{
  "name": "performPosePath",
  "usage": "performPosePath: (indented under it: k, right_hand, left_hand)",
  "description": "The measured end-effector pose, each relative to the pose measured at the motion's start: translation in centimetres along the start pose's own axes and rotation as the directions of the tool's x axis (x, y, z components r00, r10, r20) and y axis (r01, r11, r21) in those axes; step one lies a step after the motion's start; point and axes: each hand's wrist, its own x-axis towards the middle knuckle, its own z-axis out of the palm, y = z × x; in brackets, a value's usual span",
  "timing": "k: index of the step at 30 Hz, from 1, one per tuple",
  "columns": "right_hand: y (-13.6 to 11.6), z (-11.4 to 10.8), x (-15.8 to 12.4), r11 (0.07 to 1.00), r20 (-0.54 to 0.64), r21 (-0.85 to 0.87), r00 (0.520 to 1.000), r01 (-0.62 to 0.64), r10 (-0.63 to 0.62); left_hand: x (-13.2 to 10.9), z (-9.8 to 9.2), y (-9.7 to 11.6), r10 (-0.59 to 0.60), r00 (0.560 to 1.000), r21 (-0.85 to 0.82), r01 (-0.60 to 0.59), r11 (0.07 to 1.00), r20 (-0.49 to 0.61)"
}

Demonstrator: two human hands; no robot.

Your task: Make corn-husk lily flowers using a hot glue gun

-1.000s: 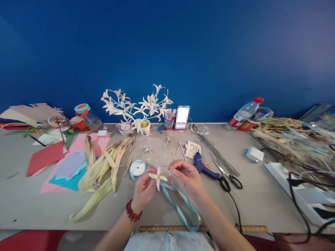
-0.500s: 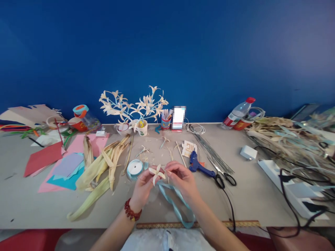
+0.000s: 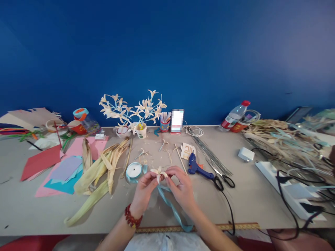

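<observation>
Between both hands is a small cream husk flower [image 3: 159, 172] with pointed petals spread outward. My left hand [image 3: 143, 188] pinches it from the left side; a red bead bracelet circles that wrist. My right hand [image 3: 181, 184] has its thumb and forefinger closed on the flower's right side. A light blue ribbon [image 3: 174, 211] trails from below the hands toward the table's front edge. Beside my left hand lies a ribbon spool [image 3: 134, 170]. Loose flower pieces [image 3: 163, 143] are scattered just beyond. The flower's base is hidden by my fingers.
Dried corn husks [image 3: 98, 172] and coloured paper [image 3: 65, 170] lie left. To the right are a blue glue gun [image 3: 200, 170], scissors [image 3: 223, 179], wires [image 3: 213, 155] and a power strip [image 3: 277, 190]. Finished flower branches [image 3: 141, 111] stand in cups at the back.
The flower has tipped, so its petals now face more upward. My right hand has shifted slightly left against it, and the ribbon hangs in a narrower loop. The view has moved slightly.
</observation>
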Motion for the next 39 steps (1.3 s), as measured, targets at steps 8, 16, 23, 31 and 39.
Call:
performPosePath:
  k: [8,16,23,31,39]
  right_hand:
    - [2.5,-3.1,-1.0,0.964,0.006,-0.266,1.0,-0.004,0.006]
    - [7.1,-12.1,-1.0,0.481,0.076,-0.876,0.972,-0.04,0.22]
    - [8.4,-12.1,0.4,0.361,0.145,-0.932,0.94,0.025,0.308]
    - [8.2,-14.4,2.5,0.48,0.215,-0.877,0.907,0.016,0.363]
    - [10.1,-16.3,3.8,0.756,0.007,-0.314,0.795,-0.574,0.607]
  left_hand:
    - [0.7,-0.7,-0.7,0.033,0.998,0.099,-0.028,0.995,-0.052]
    - [1.7,-1.9,-1.8,0.046,0.993,0.159,-0.028,0.987,-0.106]
    - [1.7,-1.8,-1.6,0.078,0.992,0.181,-0.059,0.982,-0.099]
    - [1.7,-2.0,-1.5,0.088,0.991,0.187,-0.069,0.98,-0.096]
    - [1.8,-2.0,-1.6,0.082,0.991,0.167,-0.064,0.984,-0.102]
